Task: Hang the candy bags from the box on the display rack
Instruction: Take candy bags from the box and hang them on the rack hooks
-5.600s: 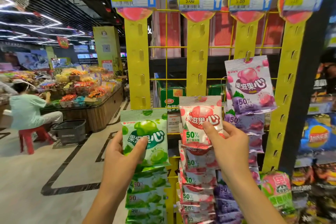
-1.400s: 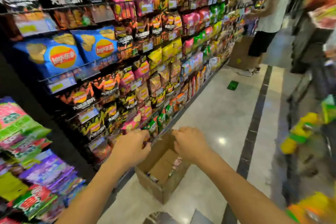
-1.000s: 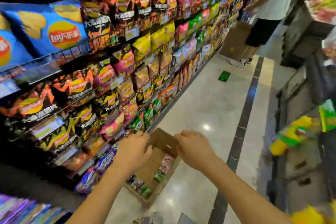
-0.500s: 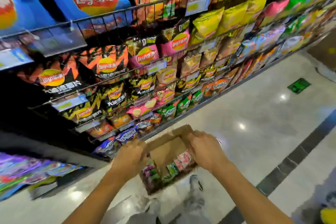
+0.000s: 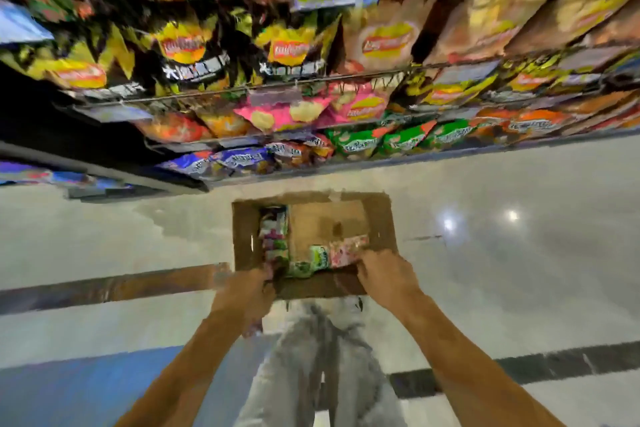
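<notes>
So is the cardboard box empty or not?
Partly full: candy bags line the left and near sides of the box; bare cardboard elsewhere.

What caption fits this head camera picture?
Left hand and right hand reach into a cardboard box of candy bags beside snack shelves.

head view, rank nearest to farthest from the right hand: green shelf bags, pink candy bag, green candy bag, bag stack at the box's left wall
1. Pink candy bag, in the box, at the right hand's fingertips.
2. Green candy bag, just left of the pink one.
3. Bag stack, along the box's left wall.
4. Green shelf bags, bottom shelf, beyond the box.
</notes>
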